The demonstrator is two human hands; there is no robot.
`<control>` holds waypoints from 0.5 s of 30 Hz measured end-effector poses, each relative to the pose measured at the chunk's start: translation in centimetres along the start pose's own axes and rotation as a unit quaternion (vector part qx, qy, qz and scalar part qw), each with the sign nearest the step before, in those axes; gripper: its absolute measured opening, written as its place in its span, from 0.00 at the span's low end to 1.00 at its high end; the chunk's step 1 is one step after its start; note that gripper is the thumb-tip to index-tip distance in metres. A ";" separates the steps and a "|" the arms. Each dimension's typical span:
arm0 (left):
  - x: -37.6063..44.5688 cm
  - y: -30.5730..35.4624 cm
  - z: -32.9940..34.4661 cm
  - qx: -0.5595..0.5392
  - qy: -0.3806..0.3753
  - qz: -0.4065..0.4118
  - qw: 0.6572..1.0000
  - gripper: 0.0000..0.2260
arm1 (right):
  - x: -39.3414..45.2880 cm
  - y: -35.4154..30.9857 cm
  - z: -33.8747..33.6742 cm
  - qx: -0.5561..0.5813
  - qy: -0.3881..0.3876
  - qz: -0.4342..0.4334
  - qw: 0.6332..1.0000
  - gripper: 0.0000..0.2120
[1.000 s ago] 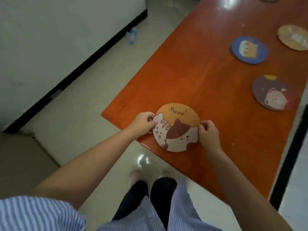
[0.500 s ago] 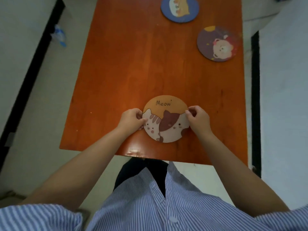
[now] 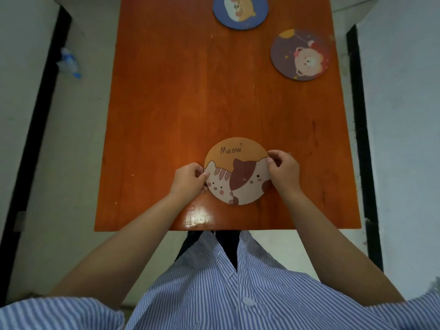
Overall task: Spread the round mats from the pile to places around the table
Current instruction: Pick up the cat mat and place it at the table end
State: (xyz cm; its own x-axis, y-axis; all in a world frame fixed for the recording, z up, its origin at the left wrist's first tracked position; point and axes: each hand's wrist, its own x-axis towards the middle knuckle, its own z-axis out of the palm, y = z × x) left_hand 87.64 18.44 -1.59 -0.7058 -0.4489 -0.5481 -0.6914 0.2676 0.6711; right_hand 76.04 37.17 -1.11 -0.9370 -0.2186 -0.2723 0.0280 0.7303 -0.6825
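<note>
A round mat (image 3: 238,171) with two cartoon cats and the word "Meow" lies near the front edge of the orange wooden table (image 3: 181,96). My left hand (image 3: 189,179) pinches its left rim and my right hand (image 3: 283,171) pinches its right rim. Whether more mats lie under it cannot be told. A purple mat with a bear (image 3: 300,54) lies flat at the far right. A blue mat with a cat (image 3: 240,11) lies at the far edge, partly cut off by the frame.
The table's front edge (image 3: 226,229) is close to my body. Pale floor runs along both sides, with a dark strip (image 3: 357,115) on the right and a plastic bottle (image 3: 68,63) on the floor at the left.
The view has swung from a corner of the table to square on at its short end. Both hands have kept hold of the cat mat, which now sits centred near the front edge.
</note>
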 end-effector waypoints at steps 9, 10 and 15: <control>0.5 0.2 -0.1 0.046 -0.018 -0.023 0.998 0.11 | -0.2 0.5 0.6 -0.022 0.053 0.002 0.998 0.11; 0.5 0.3 -0.2 0.060 -0.021 -0.025 0.998 0.12 | -0.2 0.6 0.7 -0.035 0.052 -0.001 0.998 0.11; 0.5 0.8 -0.3 0.086 -0.008 -0.037 0.996 0.13 | -0.3 1.0 1.0 -0.079 0.044 -0.014 0.996 0.12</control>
State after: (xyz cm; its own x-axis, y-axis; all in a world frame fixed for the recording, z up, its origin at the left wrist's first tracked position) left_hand 86.79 18.22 -1.18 -0.6532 -0.4599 -0.6015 -0.7570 0.3770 0.5337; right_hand 76.69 37.32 -2.39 -0.9640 -0.1874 -0.1889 -0.0469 0.8185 -0.5725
